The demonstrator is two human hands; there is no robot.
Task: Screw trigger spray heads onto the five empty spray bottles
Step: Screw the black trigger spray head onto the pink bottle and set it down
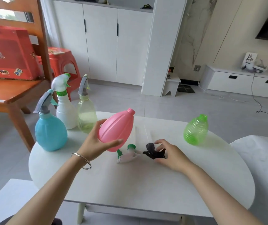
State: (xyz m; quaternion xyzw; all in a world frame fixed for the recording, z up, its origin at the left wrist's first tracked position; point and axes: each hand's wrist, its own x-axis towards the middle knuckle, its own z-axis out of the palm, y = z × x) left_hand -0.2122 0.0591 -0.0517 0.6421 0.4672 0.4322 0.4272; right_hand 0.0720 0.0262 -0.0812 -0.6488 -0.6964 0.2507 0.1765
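Note:
My left hand (97, 142) grips a pink bottle (116, 129) with no head, held tilted above the white table (146, 184), its open neck pointing up and right. My right hand (169, 153) closes its fingers round a black trigger spray head (154, 151) that lies on the table. Between the two hands lies a white and green spray head (127, 154), its tube running away from me. A green ribbed bottle (196, 129) stands headless at the right. At the left stand a blue bottle (50, 127), a white bottle (65, 103) and a pale yellow bottle (87, 109), each with a head on.
A wooden chair (16, 93) with a red box (8, 52) stands left of the table, a red stool (63, 62) behind it. White cabinets line the far wall. A white cushion (263, 159) lies at the right edge.

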